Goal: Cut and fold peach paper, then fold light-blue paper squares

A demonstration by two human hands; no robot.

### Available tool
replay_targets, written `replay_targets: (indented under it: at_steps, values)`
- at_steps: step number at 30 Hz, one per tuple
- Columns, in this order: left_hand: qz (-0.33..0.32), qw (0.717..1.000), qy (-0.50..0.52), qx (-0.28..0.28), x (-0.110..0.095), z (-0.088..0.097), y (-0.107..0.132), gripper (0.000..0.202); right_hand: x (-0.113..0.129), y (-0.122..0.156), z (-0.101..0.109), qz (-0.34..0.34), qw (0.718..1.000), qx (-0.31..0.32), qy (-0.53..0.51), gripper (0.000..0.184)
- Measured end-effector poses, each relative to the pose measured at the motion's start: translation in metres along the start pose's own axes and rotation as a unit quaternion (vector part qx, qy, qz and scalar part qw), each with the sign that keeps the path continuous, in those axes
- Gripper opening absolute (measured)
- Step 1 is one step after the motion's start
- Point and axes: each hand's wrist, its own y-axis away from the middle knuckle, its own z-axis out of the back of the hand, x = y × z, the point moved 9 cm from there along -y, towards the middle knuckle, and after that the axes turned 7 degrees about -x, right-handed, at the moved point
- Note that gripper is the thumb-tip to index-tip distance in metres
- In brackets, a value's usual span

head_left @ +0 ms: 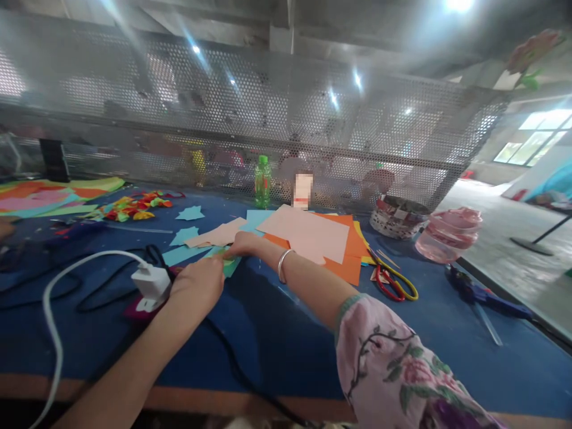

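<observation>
Both of my hands meet over a small green piece of paper [231,262] on the blue table [277,322]. My left hand [199,285] is closed, its fingers pinching the near edge of the green piece. My right hand [243,243], with a silver bangle on the wrist, reaches across from the right and presses its fingers on the same piece. Pale pink paper pieces [217,235] lie just behind the hands.
A stack of pink and orange sheets [313,235] lies right of my hands, with red-and-yellow scissors [395,283] beside it. A white charger and cable [149,283] sit left. A green bottle [263,182], a woven basket [395,217], a pink container [449,235] and a glue gun [480,295] stand farther off.
</observation>
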Motion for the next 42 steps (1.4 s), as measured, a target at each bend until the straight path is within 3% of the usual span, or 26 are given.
replay_targets:
  at_steps: [4,9,12,14,15,18,22,28,34,38,42]
  values:
    - [0.002,1.0,-0.012,-0.013,-0.002,0.011,0.005,0.038,-0.004,0.014,0.004,-0.017,0.999,0.035,-0.032,0.027]
    - [-0.026,0.994,-0.042,-0.095,-0.004,0.043,0.012,0.038,-0.015,0.031,0.03,-0.028,0.996,0.03,-0.075,0.027]
    - [-0.02,0.991,-0.055,-0.12,0.002,0.051,0.011,0.036,-0.02,0.036,0.037,-0.03,0.995,0.027,-0.089,0.029]
    - [-0.035,0.992,-0.046,-0.116,0.003,0.044,0.009,0.032,-0.02,0.037,0.036,-0.031,0.995,0.028,-0.086,0.031]
    - [-0.071,0.991,-0.031,-0.105,-0.002,0.038,0.009,0.031,-0.018,0.037,0.034,-0.03,0.996,0.028,-0.082,0.031]
    - [-0.072,0.992,-0.023,-0.097,0.001,0.02,0.011,0.035,-0.011,0.035,0.025,-0.023,0.998,0.025,-0.057,0.03]
    - [-0.075,0.996,-0.028,-0.047,-0.006,0.001,0.016,0.032,0.002,0.027,0.01,0.001,0.999,0.033,-0.037,0.023]
    - [-0.055,0.998,-0.028,0.012,-0.014,0.0,0.02,0.03,0.005,0.016,0.002,0.004,0.997,0.042,-0.067,0.02]
    - [-0.067,0.997,-0.027,-0.003,-0.015,0.0,0.019,0.036,-0.007,0.022,0.002,-0.01,0.989,0.038,-0.14,0.019]
    - [-0.081,0.996,-0.031,0.001,-0.02,-0.005,0.015,0.035,-0.015,0.032,0.013,-0.011,0.984,-0.007,-0.177,0.022]
    - [-0.08,0.996,-0.029,0.014,-0.024,-0.008,0.014,0.034,-0.023,0.048,0.047,-0.019,0.981,-0.115,-0.157,0.017]
